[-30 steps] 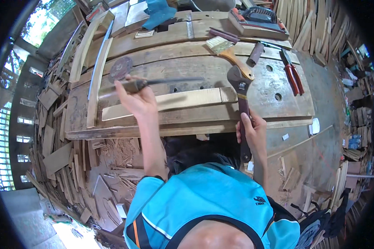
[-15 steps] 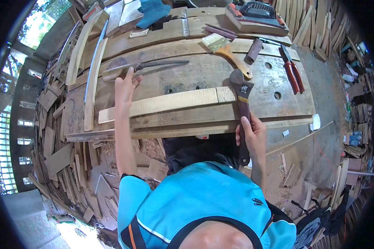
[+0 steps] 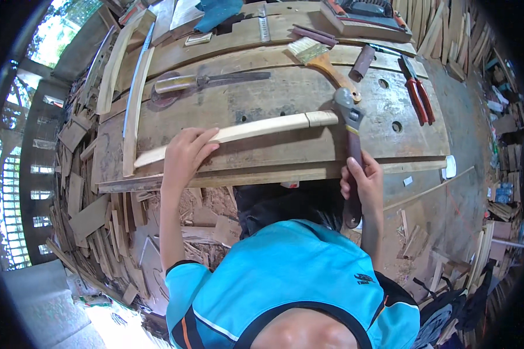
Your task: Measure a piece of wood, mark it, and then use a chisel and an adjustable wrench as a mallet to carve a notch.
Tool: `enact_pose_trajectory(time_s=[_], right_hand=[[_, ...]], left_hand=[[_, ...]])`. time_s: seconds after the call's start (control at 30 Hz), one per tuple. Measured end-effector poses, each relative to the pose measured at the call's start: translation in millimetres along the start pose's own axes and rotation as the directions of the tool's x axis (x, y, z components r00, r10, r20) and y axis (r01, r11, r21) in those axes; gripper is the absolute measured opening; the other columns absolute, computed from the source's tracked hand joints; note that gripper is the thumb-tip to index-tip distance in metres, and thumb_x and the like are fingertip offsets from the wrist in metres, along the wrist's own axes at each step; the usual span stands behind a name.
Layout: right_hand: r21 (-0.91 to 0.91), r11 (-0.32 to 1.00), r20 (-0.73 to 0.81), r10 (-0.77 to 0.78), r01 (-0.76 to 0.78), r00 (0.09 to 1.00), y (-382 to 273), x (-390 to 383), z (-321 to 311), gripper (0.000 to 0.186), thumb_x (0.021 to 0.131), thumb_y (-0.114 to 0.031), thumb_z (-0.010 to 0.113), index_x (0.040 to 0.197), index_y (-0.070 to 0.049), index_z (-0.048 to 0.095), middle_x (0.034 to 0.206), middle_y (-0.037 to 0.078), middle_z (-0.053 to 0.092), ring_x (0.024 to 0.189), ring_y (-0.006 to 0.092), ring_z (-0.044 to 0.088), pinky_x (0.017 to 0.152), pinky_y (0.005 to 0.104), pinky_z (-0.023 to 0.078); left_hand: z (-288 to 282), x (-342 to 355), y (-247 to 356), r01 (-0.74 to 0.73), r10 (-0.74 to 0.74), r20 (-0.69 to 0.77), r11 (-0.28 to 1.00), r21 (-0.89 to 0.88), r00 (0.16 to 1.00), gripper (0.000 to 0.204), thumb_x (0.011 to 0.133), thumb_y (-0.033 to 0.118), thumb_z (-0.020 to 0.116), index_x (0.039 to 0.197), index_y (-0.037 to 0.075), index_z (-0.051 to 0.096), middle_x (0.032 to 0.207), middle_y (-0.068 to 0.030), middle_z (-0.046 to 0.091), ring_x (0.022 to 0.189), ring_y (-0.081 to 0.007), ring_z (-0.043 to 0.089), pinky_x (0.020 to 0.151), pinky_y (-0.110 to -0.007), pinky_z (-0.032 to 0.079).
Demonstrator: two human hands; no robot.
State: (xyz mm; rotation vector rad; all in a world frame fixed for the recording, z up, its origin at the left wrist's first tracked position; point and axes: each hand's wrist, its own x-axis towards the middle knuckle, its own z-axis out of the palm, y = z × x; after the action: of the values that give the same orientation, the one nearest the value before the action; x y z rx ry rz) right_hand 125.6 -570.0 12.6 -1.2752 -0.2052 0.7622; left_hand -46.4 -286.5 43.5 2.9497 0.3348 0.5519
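Note:
My left hand (image 3: 187, 152) is closed over a pale wooden strip (image 3: 262, 127) near its left end, at the front of the workbench (image 3: 308, 87). The strip looks tipped up toward its edge, and a dark line crosses it near the right end. In my right hand (image 3: 363, 179) is an adjustable wrench (image 3: 351, 122), gripped by its dark handle, jaw end pointing away from me and close to the strip's right end. Beyond my left hand lies a chisel-like tool (image 3: 177, 85) with a yellowish handle and a long dark blade, the handle over a round disc.
A paintbrush (image 3: 326, 65), a dark tube (image 3: 363, 63) and red-handled pliers (image 3: 419, 99) lie at the bench's right. Long wooden pieces (image 3: 135, 116) stand along its left side. A blue cloth (image 3: 216, 14) rests at the back. Scrap wood (image 3: 90, 221) covers the floor at left.
My left hand has left the chisel-like tool, moved nearer to me and taken hold of the wooden strip, which has tilted. The wrench stays in my right hand.

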Motion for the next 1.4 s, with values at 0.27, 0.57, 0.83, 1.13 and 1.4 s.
enact_pose_trajectory(time_s=[0.27,0.57,0.83,1.13,1.4], right_hand=[[0.020,0.995,0.000,-0.101,0.101,0.995,-5,-6,-9,0.026,0.085,-0.012,0.050,0.107,0.000,0.042,0.059,0.003,0.047,0.040,0.0081,0.044,0.033,0.0199,0.035],[-0.490,0.837,0.304,-0.099,0.244,0.948,-9,-5,9,0.027,0.087,-0.009,0.045,0.112,-0.004,0.036,0.060,0.001,0.044,0.042,0.0054,0.040,0.035,0.0191,0.032],[-0.550,0.758,0.113,-0.350,0.352,0.930,-74,-9,44,0.025,0.084,-0.009,0.049,0.106,0.000,0.042,0.060,0.011,0.050,0.054,0.0154,0.051,0.048,0.0300,0.040],[-0.811,0.471,0.336,-0.107,0.346,0.936,-40,7,35,0.020,0.083,-0.014,0.051,0.093,0.001,0.044,0.061,0.025,0.048,0.058,0.0422,0.049,0.051,0.0403,0.038],[-0.420,0.733,0.046,-0.572,0.535,0.819,-85,-7,61,0.012,0.087,-0.008,0.043,0.095,0.000,0.042,0.065,0.004,0.043,0.044,0.0102,0.039,0.039,0.0233,0.033]], left_hand=[[-15,-21,3,0.150,-0.149,0.134,0.989,0.001,0.980,0.032,0.070,0.028,0.064,0.092,0.006,0.058,0.081,-0.0116,0.060,0.070,-0.0289,0.059,0.060,-0.038,0.045],[-69,-3,18,0.230,-0.292,0.389,0.953,0.199,0.874,0.053,0.055,0.009,0.059,0.107,0.010,0.052,0.077,-0.0180,0.059,0.071,-0.0353,0.056,0.065,-0.043,0.045],[-90,18,8,0.055,-0.241,0.556,0.943,0.329,0.796,0.030,0.055,0.008,0.058,0.082,0.001,0.049,0.066,-0.0212,0.055,0.066,-0.0379,0.056,0.062,-0.044,0.046],[-104,24,9,-0.002,-0.247,0.585,0.921,0.390,0.773,0.026,0.055,0.008,0.058,0.078,-0.001,0.049,0.069,-0.0211,0.055,0.071,-0.0373,0.057,0.065,-0.043,0.047],[-103,31,9,0.028,-0.296,0.585,0.906,0.422,0.755,0.023,0.056,0.008,0.058,0.076,-0.001,0.050,0.072,-0.0206,0.057,0.072,-0.0364,0.057,0.065,-0.043,0.047]])
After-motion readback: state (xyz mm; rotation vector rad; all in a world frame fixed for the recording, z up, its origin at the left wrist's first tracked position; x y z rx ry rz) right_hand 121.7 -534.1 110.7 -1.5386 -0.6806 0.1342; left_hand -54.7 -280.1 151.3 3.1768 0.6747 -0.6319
